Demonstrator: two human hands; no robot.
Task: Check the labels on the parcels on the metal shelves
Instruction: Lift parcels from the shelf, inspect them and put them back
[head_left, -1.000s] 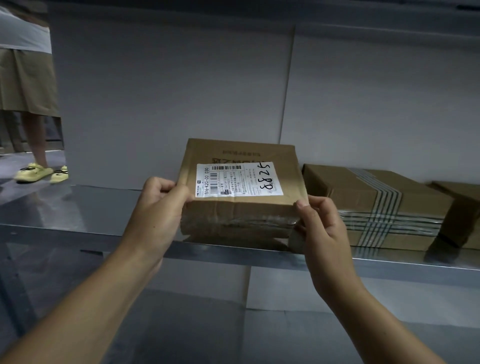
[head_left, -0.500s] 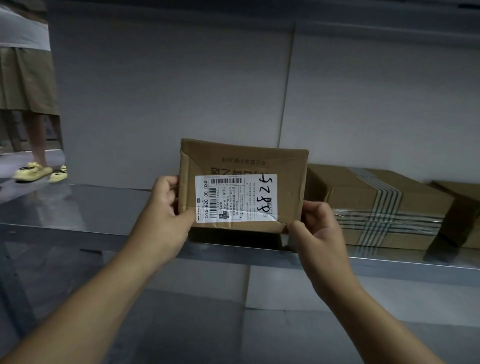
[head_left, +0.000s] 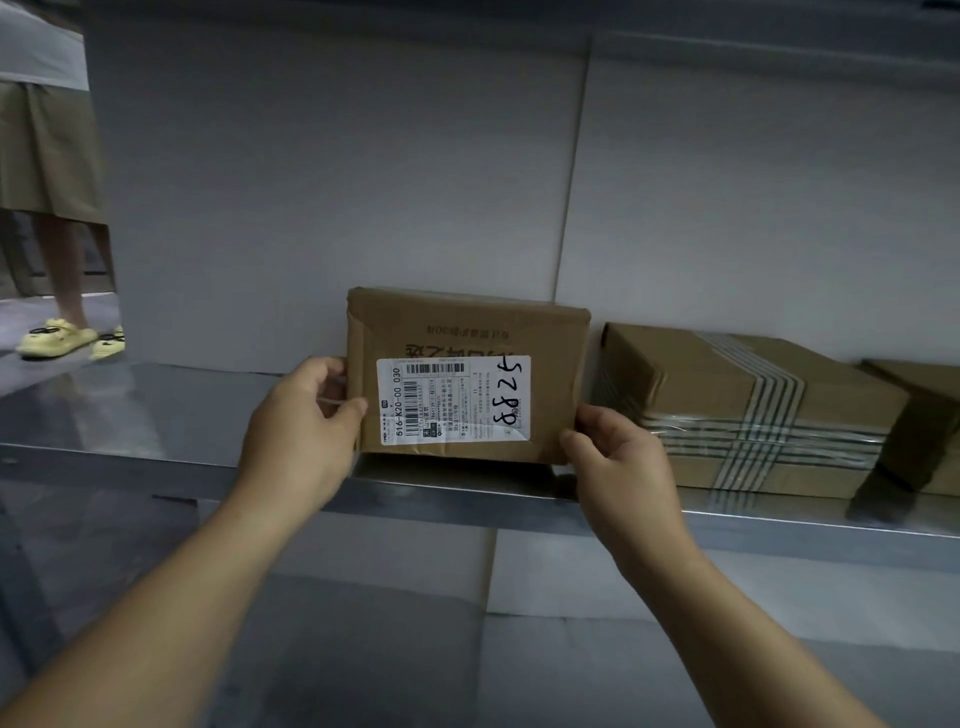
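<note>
A cardboard parcel is held upright at the metal shelf's front, long axis left to right. Its label faces the viewer, print turned sideways. Both ends are gripped by curled fingers of the left hand and right hand.

Parcel upright on shelf — taped box right.

Parcel held upright on the metal shelf, label facing the camera

At frame centre the left hand and right hand grip the sides of a brown parcel; its white label shows; a taped box sits just right on the shelf.
</note>
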